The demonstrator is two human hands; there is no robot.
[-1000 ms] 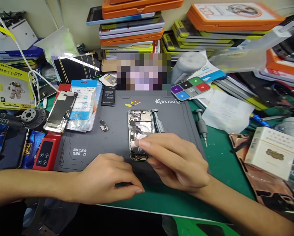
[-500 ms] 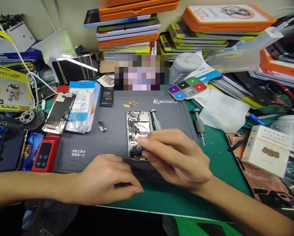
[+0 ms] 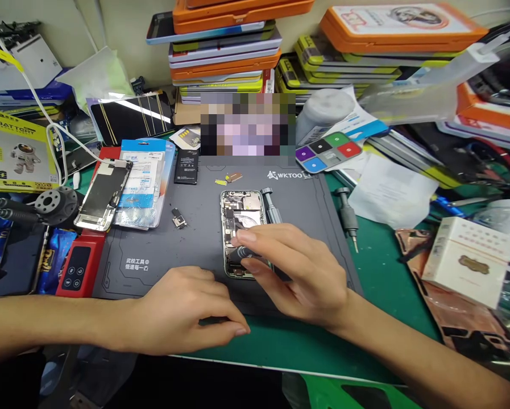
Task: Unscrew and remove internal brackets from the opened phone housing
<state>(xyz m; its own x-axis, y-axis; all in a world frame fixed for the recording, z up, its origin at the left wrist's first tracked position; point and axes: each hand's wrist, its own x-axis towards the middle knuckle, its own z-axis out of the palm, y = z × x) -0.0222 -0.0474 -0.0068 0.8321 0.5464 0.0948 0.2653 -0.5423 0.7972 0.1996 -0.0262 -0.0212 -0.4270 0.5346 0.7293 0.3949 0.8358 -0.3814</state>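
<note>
An opened phone (image 3: 240,199) lies on the dark grey mat, its inner boards and parts exposed. Over its lower half is my right hand (image 3: 299,267), thumb and fingers closed round a dark ribbed screwdriver (image 3: 247,252). Most of that tool is hidden by the hand. My left hand (image 3: 186,309) rests at the mat's front edge, loosely curled, with thumb and forefinger close together and no object visible in it. Beside the phone lies a grey screwdriver (image 3: 272,204). Left of it on the mat is a small phone part (image 3: 178,218).
A battery (image 3: 187,166) and a detached screen (image 3: 103,193) lie to the left, near a red device (image 3: 81,264). Another screwdriver (image 3: 347,216) is at the right, by a white box (image 3: 468,258). Stacked orange cases (image 3: 402,28) stand behind the mat (image 3: 203,193).
My right hand has moved slightly left and down over the phone, and its fingers have shifted on the screwdriver. My left hand stays in place. The whole view has shifted a little.
</note>
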